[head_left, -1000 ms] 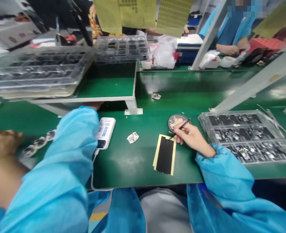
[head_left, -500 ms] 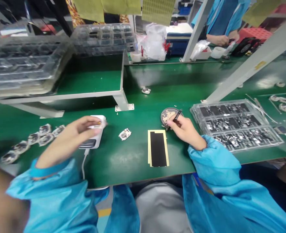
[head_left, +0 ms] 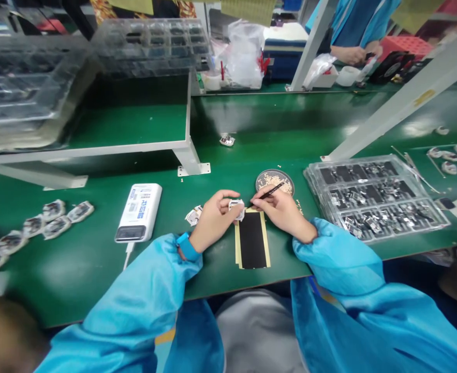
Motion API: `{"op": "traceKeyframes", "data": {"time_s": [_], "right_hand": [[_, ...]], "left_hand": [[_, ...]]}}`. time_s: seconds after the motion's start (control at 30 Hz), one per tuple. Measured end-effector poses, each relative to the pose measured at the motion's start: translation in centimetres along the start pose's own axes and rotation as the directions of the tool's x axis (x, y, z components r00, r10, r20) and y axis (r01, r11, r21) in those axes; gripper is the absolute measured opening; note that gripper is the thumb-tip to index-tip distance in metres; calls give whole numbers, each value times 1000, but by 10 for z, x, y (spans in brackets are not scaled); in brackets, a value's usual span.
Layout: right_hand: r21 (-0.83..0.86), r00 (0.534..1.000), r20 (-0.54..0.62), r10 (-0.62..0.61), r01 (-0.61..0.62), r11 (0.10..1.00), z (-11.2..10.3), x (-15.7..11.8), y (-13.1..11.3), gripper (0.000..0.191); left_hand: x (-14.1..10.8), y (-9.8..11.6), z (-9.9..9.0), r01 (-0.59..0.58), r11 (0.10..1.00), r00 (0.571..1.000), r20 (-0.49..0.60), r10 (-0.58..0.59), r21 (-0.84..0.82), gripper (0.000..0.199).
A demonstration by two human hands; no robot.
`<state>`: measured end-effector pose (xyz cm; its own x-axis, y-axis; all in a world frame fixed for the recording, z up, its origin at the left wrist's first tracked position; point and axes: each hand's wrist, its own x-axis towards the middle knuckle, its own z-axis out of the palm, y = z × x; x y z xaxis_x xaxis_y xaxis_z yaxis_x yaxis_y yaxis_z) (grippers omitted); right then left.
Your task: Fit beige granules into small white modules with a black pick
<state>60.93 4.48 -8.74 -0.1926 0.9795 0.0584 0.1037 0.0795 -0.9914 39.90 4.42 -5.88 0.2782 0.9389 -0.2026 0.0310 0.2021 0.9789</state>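
Looks like an assembly workshop. Long green bench (head_left: pixel 80 274), sectioned tray (head_left: pixel 317 189) of small parts, fine tweezers (head_left: pixel 271 190) in use; blue-coated co-worker (head_left: pixel 381 20) busy across the way.

The green bench (head_left: pixel 212 272) bears white parts (head_left: pixel 56 226) and a white cabled device (head_left: pixel 145 210) at left, a yellow-backed black sheet (head_left: pixel 252 241) at lower centre — and, right of centre, a round dish (head_left: pixel 289 179) beside stacked clear trays (head_left: pixel 314 178).

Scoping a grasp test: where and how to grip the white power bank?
Probably across its long sides, near the middle, from above. The white power bank lies flat with both long edges unobstructed; the white cable leaves its near end, so avoid that.
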Motion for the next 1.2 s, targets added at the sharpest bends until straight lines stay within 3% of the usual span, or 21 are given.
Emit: {"op": "traceKeyframes", "data": {"time_s": [0.13,0.2,0.43,0.57,0.73,1.2], "right_hand": [[-27,1000,6,-7,7,1000,-1,-3,0,26],[-38,1000,3,-9,9,999,0,-3,-2,25],[-31,1000,-25,2,-3,1000,2,-3,-12,22],[64,989,-102,-112,119,991,6,-5,-23,17],[-151,960,-57,-274,263,953,10,-7,-27,8],[-248,945,-18,-326,312,917,10,-6,-23,9]], "left_hand": [[-3,-18,-4,-50,941,999,4,51,335,32],[-3,-19,-6,-60,917,998,2,65,395,30],[-2,-17,-8,-39,933,999,6,39,357,29],[0,-19,-8,-23,943,1000,17,18,332,29],[2,-20,-9,-15,961,999,36,5,276,30],[1,-19,-9,-1,959,1000,27,-7,285,28]]}}
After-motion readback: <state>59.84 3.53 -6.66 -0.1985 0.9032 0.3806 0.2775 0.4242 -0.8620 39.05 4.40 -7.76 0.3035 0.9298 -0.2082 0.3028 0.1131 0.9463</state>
